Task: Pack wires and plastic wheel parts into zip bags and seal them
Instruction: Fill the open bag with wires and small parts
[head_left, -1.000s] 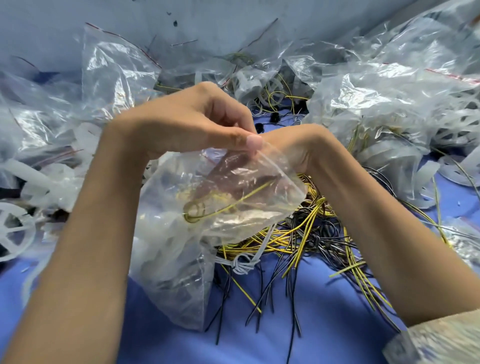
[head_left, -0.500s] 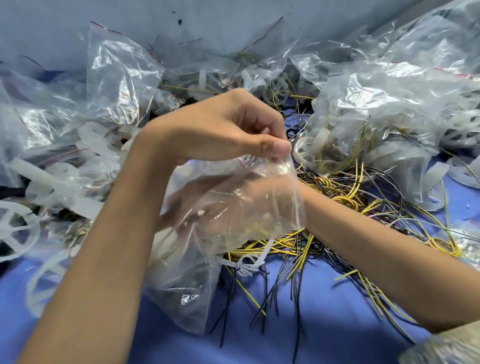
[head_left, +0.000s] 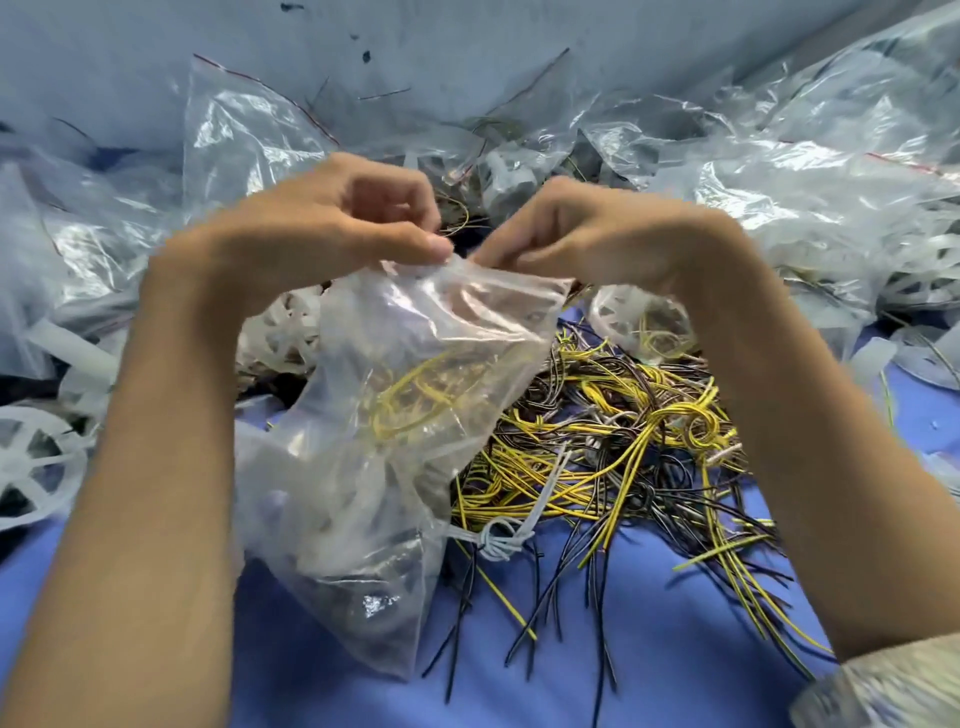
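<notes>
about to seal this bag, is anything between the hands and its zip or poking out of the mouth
Nothing visible. The left hand and right hand pinch the bag at its top edge; the wire coil lies lower inside, below the mouth.

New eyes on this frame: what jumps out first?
Mid-frame, the left hand and right hand pinch the top edge of a clear zip bag holding a yellow wire loop. To its right, a tangle of yellow and black wires sprawls on the blue table. Crumpled clear bags heap up behind.
</notes>
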